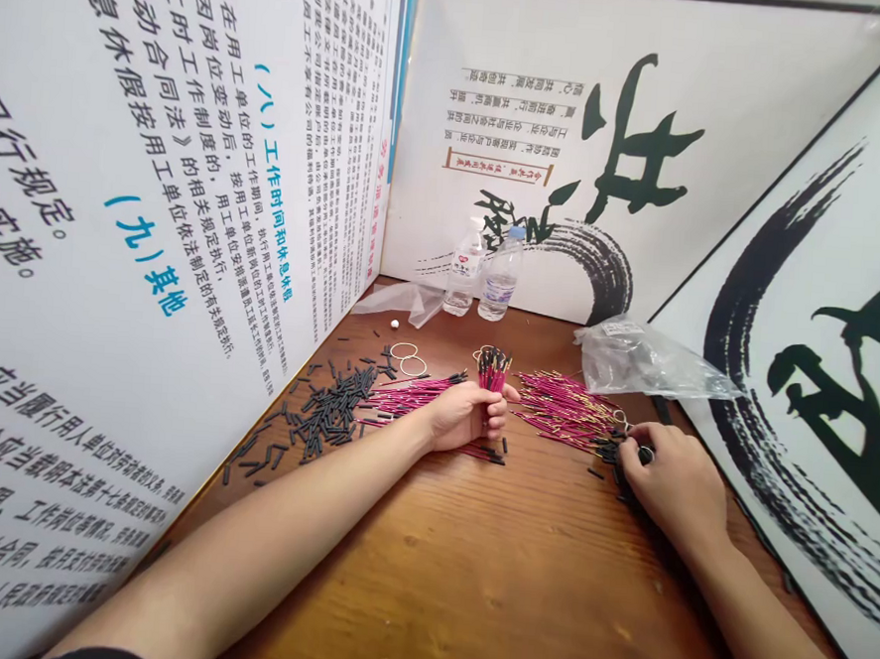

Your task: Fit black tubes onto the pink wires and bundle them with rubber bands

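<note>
My left hand (467, 417) is wrapped round an upright bundle of thin pink wires (494, 371); several of the tips wear black sleeves and others show gold ends. Over at the right, my right hand (674, 475) reaches into a small heap of black sleeves (617, 454), its thumb and fingers drawn together. What sits between those fingertips is hidden. Between the hands lies a loose spread of pink wires (565, 409) with gold ends. Behind my left wrist, more pink wires (406, 399) lie beside a big scattered pile of short black sleeves (337, 403).
Two water bottles, a clear-capped one (462, 276) and a blue-capped one (500, 281), stand at the back. A clear plastic bag (643, 360) lies at the back right. Pale rings (412, 366) rest near the sleeves. Printed panels (532, 37) enclose the wooden table (461, 589).
</note>
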The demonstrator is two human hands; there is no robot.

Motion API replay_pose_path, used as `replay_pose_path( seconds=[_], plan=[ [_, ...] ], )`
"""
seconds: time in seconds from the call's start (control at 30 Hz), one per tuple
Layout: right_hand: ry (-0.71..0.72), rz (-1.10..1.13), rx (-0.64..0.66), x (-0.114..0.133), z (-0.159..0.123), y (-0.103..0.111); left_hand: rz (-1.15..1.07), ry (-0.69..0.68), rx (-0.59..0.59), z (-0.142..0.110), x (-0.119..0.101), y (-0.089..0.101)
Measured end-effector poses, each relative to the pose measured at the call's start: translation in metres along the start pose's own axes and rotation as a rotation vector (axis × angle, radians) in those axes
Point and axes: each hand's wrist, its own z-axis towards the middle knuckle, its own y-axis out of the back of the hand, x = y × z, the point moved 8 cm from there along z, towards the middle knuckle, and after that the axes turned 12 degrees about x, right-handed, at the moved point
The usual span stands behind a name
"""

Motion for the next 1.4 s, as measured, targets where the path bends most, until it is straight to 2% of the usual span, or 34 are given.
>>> replay_pose_path(
  seconds=[0.1,0.23,0.33,0.4,0.47,0.53,0.63,0.73,0.9,1.2,1.4],
  plan=[
    [0.057,0.151,-0.095,0.008,-0.003,0.011,-0.019,0.022,-0.001,0.001,0.001,0.000],
    [0.106,0.467,-0.095,0.033,0.000,0.016,-0.032,0.030,-0.023,0.002,0.002,0.001],
    [0.102,0.774,-0.009,0.069,0.017,0.009,-0.045,0.012,-0.021,0.003,0.000,0.001],
    [0.103,1.021,-0.014,0.097,0.033,0.007,-0.045,-0.012,-0.019,0.003,-0.002,0.001],
    [0.081,1.234,-0.075,0.120,0.049,0.004,-0.030,-0.025,-0.027,0.003,-0.004,0.002],
    [0.050,1.342,-0.163,0.135,0.058,0.001,-0.002,-0.029,-0.044,0.002,-0.005,0.002],
    [0.035,1.351,-0.266,0.145,0.058,-0.002,0.042,-0.035,-0.051,0.002,-0.006,0.001],
    [0.062,1.283,-0.310,0.145,0.052,-0.001,0.066,-0.056,-0.044,0.003,-0.007,0.000],
    [0.076,1.241,-0.293,0.145,0.050,-0.002,0.060,-0.084,-0.066,0.001,-0.009,0.002],
    [0.012,1.360,-0.286,0.138,0.054,-0.014,0.027,-0.133,-0.160,-0.001,-0.014,0.005],
    [-0.011,1.379,-0.272,0.136,0.055,-0.018,0.046,-0.150,-0.140,0.001,-0.014,0.006]
  ],
)
